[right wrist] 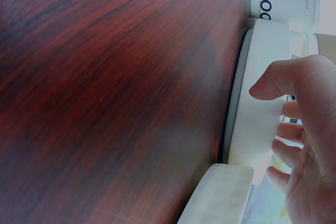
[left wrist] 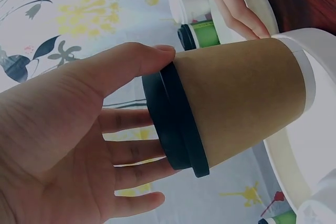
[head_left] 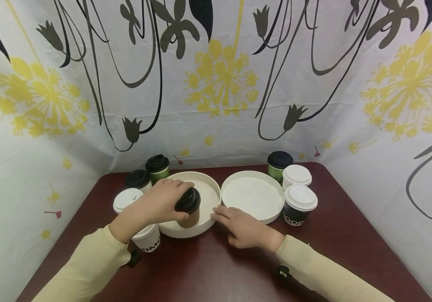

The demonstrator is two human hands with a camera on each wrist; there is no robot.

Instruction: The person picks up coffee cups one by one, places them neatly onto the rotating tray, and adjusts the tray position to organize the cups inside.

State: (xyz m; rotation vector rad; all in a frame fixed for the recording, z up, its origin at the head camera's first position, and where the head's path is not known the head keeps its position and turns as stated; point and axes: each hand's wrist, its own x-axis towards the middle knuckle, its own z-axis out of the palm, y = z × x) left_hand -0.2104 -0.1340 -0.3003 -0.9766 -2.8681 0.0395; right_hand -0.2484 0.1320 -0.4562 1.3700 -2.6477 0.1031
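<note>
The left hand point(head_left: 159, 204) grips the brown cup point(head_left: 191, 219) by its black lid point(head_left: 187, 200), with the thumb on one side and the fingers on the other. This cup is within the rim of the left tray point(head_left: 205, 182); whether its base touches the tray floor, I cannot tell. The right hand point(head_left: 244, 228) is relaxed, its fingertips at the right edge of the left tray. To the left of this tray, a white cup point(head_left: 150, 240) stands on the counter point(head_left: 208, 272), showing "MO" among its partly visible black letters. To its right, beyond the right tray point(head_left: 253, 195), a dark cup point(head_left: 295, 214) shows "oo" in white.
</note>
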